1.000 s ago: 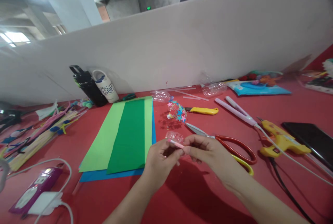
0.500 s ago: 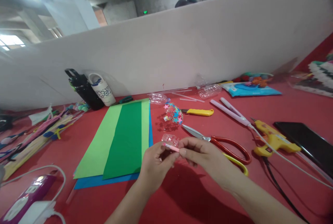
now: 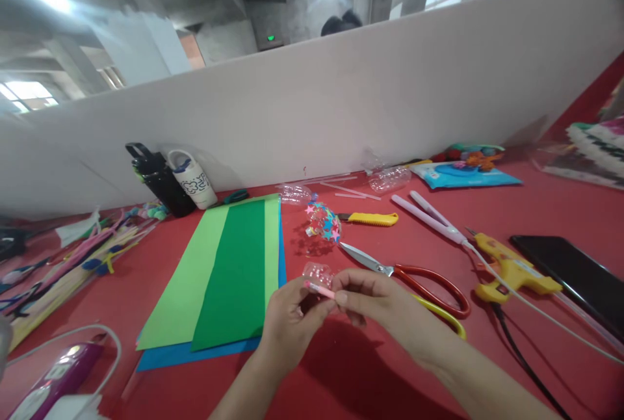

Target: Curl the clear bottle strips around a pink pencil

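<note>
1. Our left hand and right hand: each grip narrow, both on the pink stick.
2. We hold it above the worktop, near a clear plastic piece.
3. Scissors lie just beyond our right hand, one handle part-hidden.

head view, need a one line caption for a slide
Left hand and right hand hold a slim pink stick over a red table, scissors and green sheets alongside.
</note>
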{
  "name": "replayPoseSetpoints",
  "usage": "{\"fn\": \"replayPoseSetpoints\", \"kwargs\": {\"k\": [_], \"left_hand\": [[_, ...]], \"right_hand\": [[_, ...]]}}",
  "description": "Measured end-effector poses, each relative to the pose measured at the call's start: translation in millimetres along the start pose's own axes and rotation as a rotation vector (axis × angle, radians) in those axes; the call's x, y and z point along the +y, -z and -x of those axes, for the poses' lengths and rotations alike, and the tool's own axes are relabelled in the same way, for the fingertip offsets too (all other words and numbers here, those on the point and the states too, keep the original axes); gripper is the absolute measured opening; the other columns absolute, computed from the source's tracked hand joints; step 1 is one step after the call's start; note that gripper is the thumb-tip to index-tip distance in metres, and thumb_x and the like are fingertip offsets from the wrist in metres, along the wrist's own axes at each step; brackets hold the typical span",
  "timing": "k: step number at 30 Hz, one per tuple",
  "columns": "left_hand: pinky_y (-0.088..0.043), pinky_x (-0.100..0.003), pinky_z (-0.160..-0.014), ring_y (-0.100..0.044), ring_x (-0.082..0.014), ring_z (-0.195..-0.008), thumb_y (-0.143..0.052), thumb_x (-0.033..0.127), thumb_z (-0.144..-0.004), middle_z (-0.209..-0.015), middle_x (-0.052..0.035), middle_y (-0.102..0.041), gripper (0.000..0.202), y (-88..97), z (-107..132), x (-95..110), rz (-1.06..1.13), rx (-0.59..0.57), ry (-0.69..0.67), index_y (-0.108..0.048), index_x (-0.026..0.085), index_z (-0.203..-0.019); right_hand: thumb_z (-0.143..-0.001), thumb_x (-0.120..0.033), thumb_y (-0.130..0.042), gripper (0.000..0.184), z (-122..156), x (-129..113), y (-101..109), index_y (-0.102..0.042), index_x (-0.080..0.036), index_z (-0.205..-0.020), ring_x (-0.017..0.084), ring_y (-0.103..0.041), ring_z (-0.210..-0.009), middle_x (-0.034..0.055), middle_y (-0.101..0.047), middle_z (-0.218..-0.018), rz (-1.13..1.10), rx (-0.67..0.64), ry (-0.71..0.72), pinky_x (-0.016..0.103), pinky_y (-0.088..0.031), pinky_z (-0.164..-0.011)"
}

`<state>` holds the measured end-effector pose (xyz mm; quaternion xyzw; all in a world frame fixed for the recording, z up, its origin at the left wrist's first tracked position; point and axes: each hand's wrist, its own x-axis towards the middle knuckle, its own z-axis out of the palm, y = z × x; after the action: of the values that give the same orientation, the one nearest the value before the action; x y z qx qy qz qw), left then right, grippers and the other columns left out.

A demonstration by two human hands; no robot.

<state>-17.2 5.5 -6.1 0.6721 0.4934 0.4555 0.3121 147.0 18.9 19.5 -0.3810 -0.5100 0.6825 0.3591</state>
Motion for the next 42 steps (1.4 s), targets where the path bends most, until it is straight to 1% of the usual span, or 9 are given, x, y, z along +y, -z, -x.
{"fn": "replayPoseSetpoints", "kwargs": {"k": [4,7,10,14,18,24,30,34,42], "left_hand": [[-0.037,-0.02,-0.048,-0.046,-0.009,-0.046,-0.06,0.022,-0.075,-0.053,0.0041,-0.051,0.013,-2.8,-1.2,-1.7,0.131,-0.06,0.129,-0.055,0.017,-0.065],[-0.037,-0.021,-0.047,-0.046,-0.0093,-0.044,-0.059,0.023,-0.075,-0.052,0.0043,-0.05,0.014,-3.8,-1.2,-0.9,0.187,-0.075,0.171,-0.053,0.017,-0.064],[-0.036,-0.021,-0.048,-0.046,-0.0087,-0.045,-0.059,0.021,-0.074,-0.053,0.0043,-0.05,0.013,-3.7,-1.0,0.5,0.173,-0.064,0.139,-0.053,0.017,-0.063],[-0.036,-0.02,-0.05,-0.046,-0.0085,-0.049,-0.061,0.017,-0.072,-0.057,0.0031,-0.053,0.009,-3.8,-1.3,0.7,0.112,-0.017,0.075,-0.057,0.016,-0.064],[-0.038,-0.02,-0.049,-0.047,-0.0087,-0.048,-0.06,0.017,-0.072,-0.059,0.0024,-0.054,0.007,-4.8,-1.1,-0.3,0.1,-0.012,0.072,-0.059,0.016,-0.065],[-0.038,-0.019,-0.049,-0.048,-0.0083,-0.049,-0.059,0.018,-0.074,-0.057,0.003,-0.055,0.008,-4.8,-0.6,-1.1,0.094,0.0,0.053,-0.062,0.016,-0.067],[-0.039,-0.019,-0.049,-0.047,-0.0075,-0.048,-0.059,0.018,-0.075,-0.061,0.0022,-0.059,0.007,-4.4,-0.2,0.6,0.085,-0.024,0.057,-0.065,0.017,-0.071],[-0.04,-0.018,-0.05,-0.048,-0.0073,-0.048,-0.058,0.017,-0.075,-0.059,0.0027,-0.056,0.009,-4.3,-0.1,3.3,0.087,-0.035,0.058,-0.064,0.017,-0.068],[-0.041,-0.018,-0.046,-0.048,-0.0072,-0.046,-0.058,0.02,-0.075,-0.058,0.0026,-0.055,0.008,-3.5,-0.1,4.7,0.175,-0.051,0.123,-0.062,0.017,-0.069]], "right_hand": [[-0.068,-0.04,-0.069,0.027,0.7,-2.5,-1.5,-0.058,-0.016,-0.071,0.009,-0.042,-0.054,-0.0034,-0.051,-0.061,0.014,0.025,0.009,0.023,-0.034,-0.055],[-0.07,-0.038,-0.068,0.024,0.2,-2.6,-1.8,-0.057,-0.017,-0.071,0.009,-0.042,-0.055,-0.0031,-0.051,-0.061,0.057,0.047,0.016,0.023,-0.034,-0.055],[-0.072,-0.036,-0.065,0.021,-0.8,-0.8,-0.6,-0.058,-0.016,-0.072,0.009,-0.043,-0.056,-0.0023,-0.052,-0.063,0.112,0.029,0.018,0.024,-0.033,-0.055],[-0.074,-0.033,-0.063,0.018,-0.9,1.1,0.7,-0.057,-0.017,-0.072,0.009,-0.042,-0.055,-0.0034,-0.05,-0.062,0.128,0.02,0.018,0.023,-0.033,-0.055],[-0.073,-0.033,-0.063,0.016,-0.1,1.2,-0.9,-0.059,-0.017,-0.071,0.009,-0.043,-0.056,-0.0033,-0.051,-0.061,0.133,0.043,0.019,0.023,-0.035,-0.056],[-0.069,-0.035,-0.065,0.019,-0.4,1.1,-3.7,-0.059,-0.017,-0.069,0.01,-0.043,-0.055,-0.0027,-0.051,-0.059,0.126,0.113,0.025,0.024,-0.036,-0.055],[-0.07,-0.037,-0.065,0.021,-1.5,1.3,-2.8,-0.058,-0.017,-0.068,0.01,-0.044,-0.055,-0.0035,-0.05,-0.058,0.073,0.088,-0.008,0.024,-0.036,-0.056],[-0.071,-0.037,-0.065,0.02,-1.4,2.1,-2.2,-0.059,-0.018,-0.071,0.009,-0.043,-0.053,-0.0043,-0.049,-0.058,0.105,0.108,0.006,0.023,-0.036,-0.054],[-0.073,-0.039,-0.063,0.021,1.2,0.0,-3.5,-0.058,-0.019,-0.072,0.01,-0.041,-0.053,-0.0042,-0.047,-0.058,0.149,0.105,-0.009,0.024,-0.032,-0.053]]}}
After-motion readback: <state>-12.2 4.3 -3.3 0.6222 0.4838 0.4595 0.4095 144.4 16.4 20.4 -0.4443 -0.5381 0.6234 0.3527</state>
